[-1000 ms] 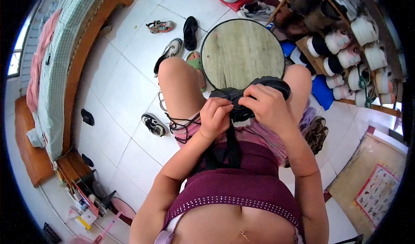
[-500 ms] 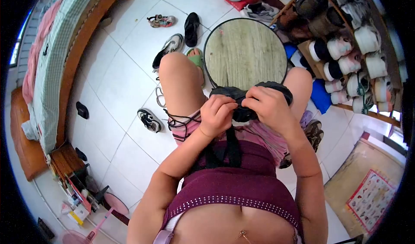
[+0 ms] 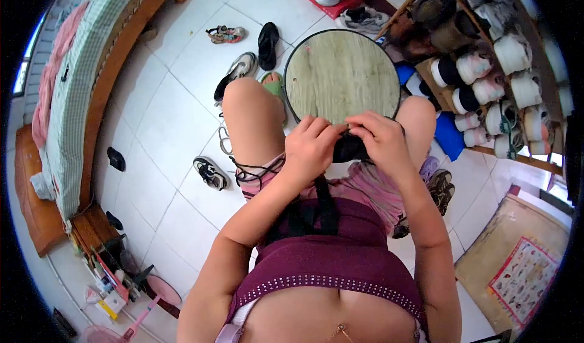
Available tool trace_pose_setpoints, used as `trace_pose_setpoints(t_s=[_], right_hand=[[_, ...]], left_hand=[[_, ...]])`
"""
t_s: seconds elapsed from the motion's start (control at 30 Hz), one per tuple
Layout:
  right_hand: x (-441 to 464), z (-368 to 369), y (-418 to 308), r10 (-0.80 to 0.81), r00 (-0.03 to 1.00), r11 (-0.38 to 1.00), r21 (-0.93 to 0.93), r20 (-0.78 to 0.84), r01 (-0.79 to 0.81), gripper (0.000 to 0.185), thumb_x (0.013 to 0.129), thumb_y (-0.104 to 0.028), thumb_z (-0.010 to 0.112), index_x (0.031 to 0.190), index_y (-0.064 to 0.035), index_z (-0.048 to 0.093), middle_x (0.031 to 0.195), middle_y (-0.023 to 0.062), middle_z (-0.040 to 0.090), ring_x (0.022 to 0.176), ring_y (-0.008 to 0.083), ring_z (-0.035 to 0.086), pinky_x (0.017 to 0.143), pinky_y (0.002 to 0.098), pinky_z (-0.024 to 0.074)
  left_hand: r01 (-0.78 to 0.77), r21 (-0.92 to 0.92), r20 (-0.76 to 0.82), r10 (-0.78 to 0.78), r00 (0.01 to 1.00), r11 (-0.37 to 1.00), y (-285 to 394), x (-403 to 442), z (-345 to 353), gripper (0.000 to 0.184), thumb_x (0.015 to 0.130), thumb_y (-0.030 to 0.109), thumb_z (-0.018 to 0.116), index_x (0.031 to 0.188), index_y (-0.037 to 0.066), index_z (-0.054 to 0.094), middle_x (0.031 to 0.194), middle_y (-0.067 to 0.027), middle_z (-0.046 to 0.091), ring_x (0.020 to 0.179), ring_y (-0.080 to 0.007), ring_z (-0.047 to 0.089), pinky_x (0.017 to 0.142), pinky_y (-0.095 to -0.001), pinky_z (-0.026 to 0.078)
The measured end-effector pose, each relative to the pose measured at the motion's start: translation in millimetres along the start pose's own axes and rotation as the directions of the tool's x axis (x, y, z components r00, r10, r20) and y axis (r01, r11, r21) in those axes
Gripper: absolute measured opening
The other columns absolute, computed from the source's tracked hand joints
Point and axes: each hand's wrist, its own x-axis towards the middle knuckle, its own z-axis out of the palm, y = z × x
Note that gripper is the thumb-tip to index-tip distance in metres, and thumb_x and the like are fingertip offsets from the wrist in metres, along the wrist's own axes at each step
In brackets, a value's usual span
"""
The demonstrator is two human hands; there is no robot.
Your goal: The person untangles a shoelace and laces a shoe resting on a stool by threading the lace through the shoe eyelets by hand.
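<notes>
A black item (image 3: 350,149) lies in my lap against the near edge of a round wood-topped stool or table (image 3: 340,75). Most of it is hidden behind my hands, so its exact kind cannot be told. My left hand (image 3: 311,145) is closed at its left upper side, thumb and fingers pinched together. From the right, my right hand (image 3: 378,137) also pinches at its top, its fingertips almost meeting those of the left. Whatever small part the fingertips grip is too small to make out. Black straps (image 3: 316,212) hang over my lap below.
Loose shoes lie on the white tiles to the left, among them a black shoe (image 3: 268,45) and a black-and-white sneaker (image 3: 210,173). A packed shoe rack (image 3: 480,69) stands at right. A bed (image 3: 103,81) runs along the left; a blue bag (image 3: 448,137) lies beside my right knee.
Both hands have risen slightly and drawn together at the top of the black item. Its wide left and right ends, visible before, are now mostly covered.
</notes>
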Motion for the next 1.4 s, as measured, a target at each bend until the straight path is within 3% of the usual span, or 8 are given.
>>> trace_pose_setpoints(t_s=[0.27, 0.5, 0.7, 0.83, 1.0, 1.1, 1.2, 1.4], right_hand=[[6, 0, 11, 0.111, 0.989, 0.99, 0.095, -0.097, -0.102, 0.018, 0.082, 0.001, 0.058, 0.099, -0.004, 0.06, 0.087, 0.0138, 0.065, 0.079, 0.0312, 0.064, 0.069, 0.0367, 0.0517], [24, 3, 31, -0.312, 0.946, 0.836, -0.448, 0.087, 0.317, 0.017, 0.073, -0.009, 0.057, 0.09, -0.0097, 0.061, 0.091, 0.0053, 0.06, 0.082, 0.0264, 0.06, 0.072, 0.0362, 0.0491], [34, 5, 17, -0.39, 0.891, 0.904, -0.278, -0.233, 0.324, 0.005, 0.074, -0.008, 0.063, 0.079, -0.0075, 0.062, 0.087, 0.0054, 0.062, 0.077, 0.0246, 0.061, 0.072, 0.0335, 0.0489], [13, -53, -79, -0.228, 0.761, 0.781, 0.352, -0.607, 0.515, 0.007, 0.081, -0.008, 0.066, 0.078, -0.0103, 0.06, 0.073, 0.004, 0.063, 0.065, 0.0201, 0.06, 0.067, 0.0298, 0.0487], [-17, -100, -106, -0.366, 0.457, 0.624, 0.151, -0.81, 0.767, 0.013, 0.084, -0.01, 0.066, 0.077, -0.0148, 0.056, 0.077, 0.0049, 0.064, 0.067, 0.0182, 0.06, 0.055, 0.0267, 0.0445], [-30, -101, -98, -0.444, 0.561, 0.552, 0.28, -0.699, 0.786, 0.019, 0.081, -0.009, 0.067, 0.068, -0.0137, 0.053, 0.072, 0.0054, 0.062, 0.063, 0.0166, 0.058, 0.053, 0.025, 0.0415], [-40, -92, -105, 0.183, 0.758, 0.712, 0.616, -0.626, 0.337, 0.02, 0.076, -0.011, 0.073, 0.067, -0.0083, 0.055, 0.068, 0.0095, 0.063, 0.056, 0.0184, 0.058, 0.053, 0.0261, 0.0454], [-40, -60, -79, -0.093, 0.995, 0.504, 0.863, 0.027, 0.024, 0.003, 0.084, 0.0, 0.064, 0.085, -0.0029, 0.063, 0.079, 0.0107, 0.066, 0.066, 0.0185, 0.065, 0.06, 0.027, 0.0519]], left_hand=[[0.157, -0.024, 0.038, -0.156, 0.987, 0.987, -5, 28, 9, 0.011, 0.072, 0.008, 0.067, 0.082, 0.01, 0.068, 0.074, -0.0084, 0.058, 0.072, -0.0292, 0.058, 0.063, -0.038, 0.048], [0.403, 0.068, 0.337, -0.401, 0.852, 0.913, -20, 61, 10, 0.018, 0.077, 0.015, 0.063, 0.089, 0.005, 0.07, 0.09, -0.0161, 0.066, 0.082, -0.0351, 0.063, 0.075, -0.0406, 0.05], [0.509, -0.063, 0.275, -0.476, 0.835, 0.858, -24, 58, 15, 0.015, 0.079, 0.017, 0.064, 0.086, 0.005, 0.068, 0.089, -0.0156, 0.064, 0.084, -0.0362, 0.061, 0.074, -0.0422, 0.048], [0.483, 0.01, 0.019, -0.483, 0.876, 0.876, -33, 65, 18, 0.01, 0.08, 0.014, 0.063, 0.086, 0.006, 0.065, 0.089, -0.0135, 0.063, 0.086, -0.0343, 0.06, 0.074, -0.0423, 0.046], [0.466, -0.006, 0.004, -0.466, 0.885, 0.885, -35, 70, 17, 0.007, 0.081, 0.013, 0.063, 0.085, 0.007, 0.064, 0.087, -0.0107, 0.061, 0.085, -0.0329, 0.059, 0.074, -0.0403, 0.046], [0.423, 0.049, -0.04, -0.421, 0.906, 0.905, -34, 70, 19, 0.007, 0.081, 0.012, 0.063, 0.085, 0.007, 0.064, 0.085, -0.0108, 0.061, 0.085, -0.0327, 0.058, 0.075, -0.0401, 0.046], [0.375, -0.002, -0.007, -0.375, 0.927, 0.927, -40, 72, 12, 0.008, 0.08, 0.013, 0.065, 0.084, 0.007, 0.066, 0.084, -0.0109, 0.061, 0.083, -0.0326, 0.056, 0.075, -0.0399, 0.045], [0.426, 0.008, 0.256, -0.414, 0.873, 0.904, -22, 99, -31, 0.026, 0.087, 0.026, 0.06, 0.078, 0.002, 0.066, 0.075, -0.0137, 0.062, 0.072, -0.0322, 0.058, 0.066, -0.0403, 0.046]])
